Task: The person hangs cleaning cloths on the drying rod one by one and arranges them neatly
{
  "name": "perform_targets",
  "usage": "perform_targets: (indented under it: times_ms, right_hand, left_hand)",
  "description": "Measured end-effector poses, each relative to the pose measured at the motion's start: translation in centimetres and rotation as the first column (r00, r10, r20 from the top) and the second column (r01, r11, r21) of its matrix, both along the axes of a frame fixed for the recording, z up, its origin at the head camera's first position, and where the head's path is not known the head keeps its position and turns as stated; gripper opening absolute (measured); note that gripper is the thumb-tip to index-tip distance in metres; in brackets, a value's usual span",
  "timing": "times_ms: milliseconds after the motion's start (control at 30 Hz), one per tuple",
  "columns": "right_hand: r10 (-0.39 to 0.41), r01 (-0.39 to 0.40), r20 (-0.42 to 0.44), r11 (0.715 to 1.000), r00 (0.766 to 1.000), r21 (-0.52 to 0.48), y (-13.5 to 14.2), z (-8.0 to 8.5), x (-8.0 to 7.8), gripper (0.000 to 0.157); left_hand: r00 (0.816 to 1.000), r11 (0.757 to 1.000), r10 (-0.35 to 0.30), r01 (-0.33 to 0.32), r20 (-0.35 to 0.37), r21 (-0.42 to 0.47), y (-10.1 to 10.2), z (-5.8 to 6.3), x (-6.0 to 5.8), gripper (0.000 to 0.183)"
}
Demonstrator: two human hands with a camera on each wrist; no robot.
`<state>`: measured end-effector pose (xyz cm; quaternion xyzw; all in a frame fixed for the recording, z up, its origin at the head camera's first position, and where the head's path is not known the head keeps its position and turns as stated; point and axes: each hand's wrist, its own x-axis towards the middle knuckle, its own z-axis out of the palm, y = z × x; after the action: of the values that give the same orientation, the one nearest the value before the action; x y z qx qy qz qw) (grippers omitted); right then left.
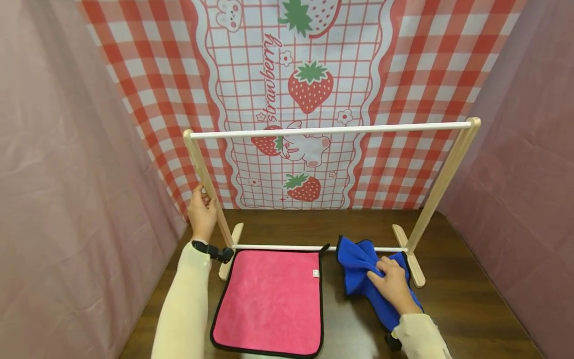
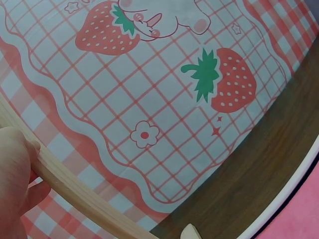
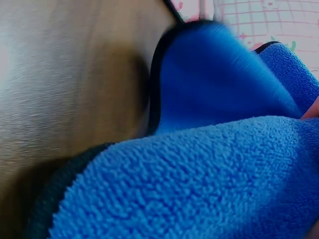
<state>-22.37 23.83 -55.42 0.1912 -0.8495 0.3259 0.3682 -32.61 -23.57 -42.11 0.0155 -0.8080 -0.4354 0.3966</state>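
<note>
My left hand [image 1: 202, 213] grips the left wooden post [image 1: 207, 184] of a drying rack about halfway up. In the left wrist view its fingers [image 2: 20, 149] wrap the post [image 2: 84, 194]. Bunched in my right hand [image 1: 394, 283] is a blue towel [image 1: 358, 269] with black edging, near the foot of the right post. In the right wrist view the towel [image 3: 199, 174] shows a fluffy side and a smoother folded corner, and covers most of the hand. A pink towel [image 1: 269, 299] with black edging lies flat on the table, its top edge along the lower white bar.
The rack's upper white bar [image 1: 332, 130] spans between the posts, with the right post [image 1: 444, 187] and its wooden foot [image 1: 409, 257] at the right. Behind stands a strawberry-print checked cloth [image 1: 403, 89]. Pink curtains [image 1: 58, 174] flank the dark wooden table [image 1: 475, 299].
</note>
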Motion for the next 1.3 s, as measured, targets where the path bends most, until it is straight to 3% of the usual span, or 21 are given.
perform_targets:
  times_ms: [433,800,1300]
  right_hand:
    - [0.022,-0.023,-0.023,0.999,0.999,-0.029,-0.6,4.9,-1.2,0.037]
    - [0.055,-0.059,-0.147,0.998,0.988,-0.027,-0.7,9.9,-2.6,0.033]
    - [0.084,-0.097,-0.294,0.995,0.952,-0.03,-1.0,16.8,-3.7,0.024]
  left_hand:
    - [1.0,1.0,-0.008,0.008,-0.022,-0.004,0.1,-0.1,-0.2,0.045]
    - [1.0,1.0,-0.008,0.008,-0.025,-0.009,0.0,-0.2,-0.2,0.045]
    - [1.0,1.0,-0.007,0.007,-0.003,-0.002,-0.1,-0.2,-0.1,0.045]
